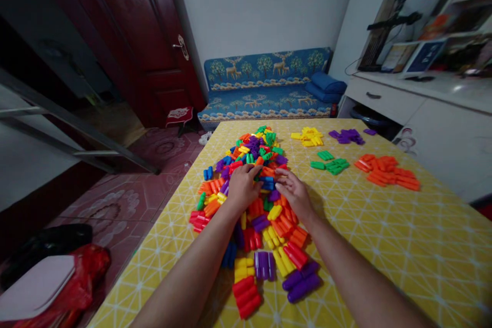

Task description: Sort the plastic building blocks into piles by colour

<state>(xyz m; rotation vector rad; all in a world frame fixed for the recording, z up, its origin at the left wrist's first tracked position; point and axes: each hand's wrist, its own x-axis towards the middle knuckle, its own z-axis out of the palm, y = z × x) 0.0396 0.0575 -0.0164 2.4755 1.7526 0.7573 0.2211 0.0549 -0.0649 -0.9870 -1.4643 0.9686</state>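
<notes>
A long heap of mixed plastic blocks (251, 238), shaped like joined tubes in red, orange, yellow, green, blue and purple, runs along the table. My left hand (242, 187) reaches over its middle, fingers curled, with an orange block (260, 161) at its fingertips. Facing it, my right hand (294, 192) is at the heap's right side, fingers bent and apart. Its fingertips are by a blue block (268, 183); whether they touch it I cannot tell. What lies under my left palm is hidden.
On the patterned yellow tablecloth (384, 246), separate groups lie to the right: yellow blocks (309, 137), purple blocks (347, 137), green blocks (331, 165) and orange blocks (388, 170). Beyond the table are a blue sofa (265, 97) and a white cabinet (430, 128).
</notes>
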